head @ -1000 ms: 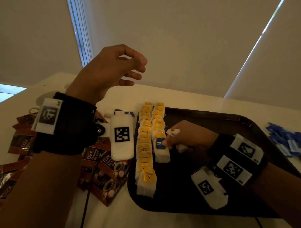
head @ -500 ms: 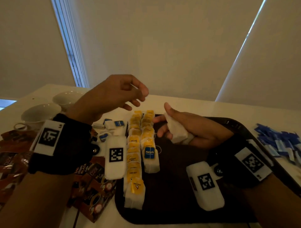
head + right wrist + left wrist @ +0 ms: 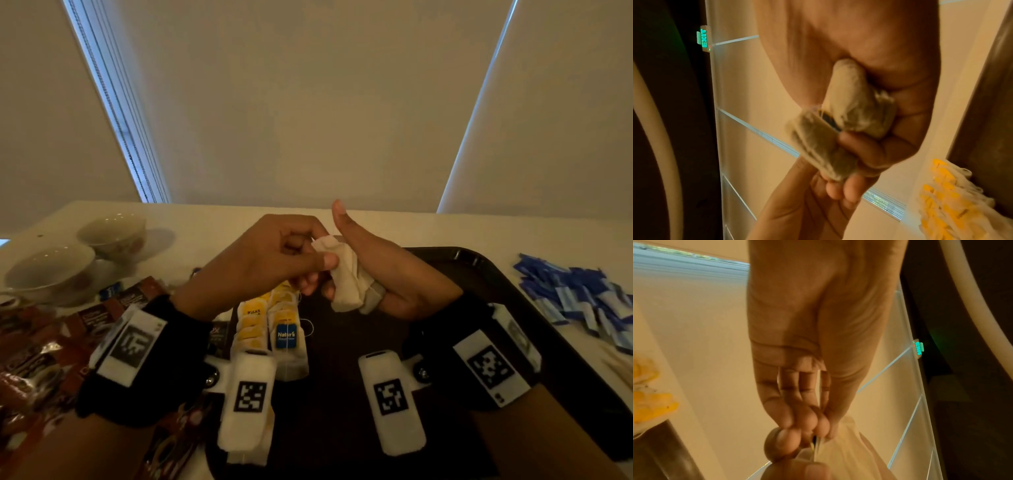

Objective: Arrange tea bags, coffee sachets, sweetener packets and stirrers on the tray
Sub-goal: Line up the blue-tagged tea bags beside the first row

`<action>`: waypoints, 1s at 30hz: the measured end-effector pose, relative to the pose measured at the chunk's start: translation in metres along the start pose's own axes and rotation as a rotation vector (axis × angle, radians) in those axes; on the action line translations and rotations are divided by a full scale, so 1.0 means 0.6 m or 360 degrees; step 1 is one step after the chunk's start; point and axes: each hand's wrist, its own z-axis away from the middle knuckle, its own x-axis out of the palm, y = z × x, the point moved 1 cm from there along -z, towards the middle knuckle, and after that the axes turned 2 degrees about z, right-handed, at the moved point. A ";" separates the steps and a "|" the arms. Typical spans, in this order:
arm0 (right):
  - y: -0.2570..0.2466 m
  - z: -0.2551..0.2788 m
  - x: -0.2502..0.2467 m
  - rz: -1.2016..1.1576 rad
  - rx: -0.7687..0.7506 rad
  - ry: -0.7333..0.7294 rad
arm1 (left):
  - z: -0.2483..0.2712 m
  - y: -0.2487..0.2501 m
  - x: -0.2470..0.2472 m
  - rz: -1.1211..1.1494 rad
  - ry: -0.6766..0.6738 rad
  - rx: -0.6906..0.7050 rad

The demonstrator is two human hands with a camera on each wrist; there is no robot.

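Observation:
My right hand (image 3: 387,274) hovers over the dark tray (image 3: 457,256), thumb up, fingers curled round a small bunch of white tea bags (image 3: 346,274). My left hand (image 3: 318,257) meets it from the left and pinches the top edge of a tea bag in the bunch (image 3: 840,449). The right wrist view shows the tea bags (image 3: 849,110) wedged in the palm. Two rows of yellow-tagged tea bags (image 3: 265,318) lie along the tray's left side. The nearest in the right-hand row carries a blue tag (image 3: 286,334).
Brown coffee sachets (image 3: 41,359) are heaped on the table left of the tray. Two white cups (image 3: 51,270) stand behind them. Blue sweetener packets (image 3: 579,294) are piled to the right, with wooden stirrers (image 3: 620,368) at the right edge.
My right hand rose off the tray's tea bag row and turned palm-up with the tea bags. My left hand came down and right and took hold of the bunch's top.

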 end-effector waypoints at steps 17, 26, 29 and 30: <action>-0.024 0.031 -0.028 -0.0016 -0.0070 0.0039 | 0.002 -0.011 -0.032 0.0444 0.0127 -0.0024; -0.019 0.022 -0.022 0.0147 -0.0223 0.0606 | -0.004 -0.007 -0.041 0.0019 0.0773 0.0147; -0.017 0.021 -0.017 0.0146 -0.0238 0.0618 | -0.005 -0.004 -0.032 -0.0080 0.0670 0.0071; -0.016 0.020 -0.015 0.0157 -0.0237 0.0614 | -0.006 -0.005 -0.028 -0.0067 0.0603 0.0011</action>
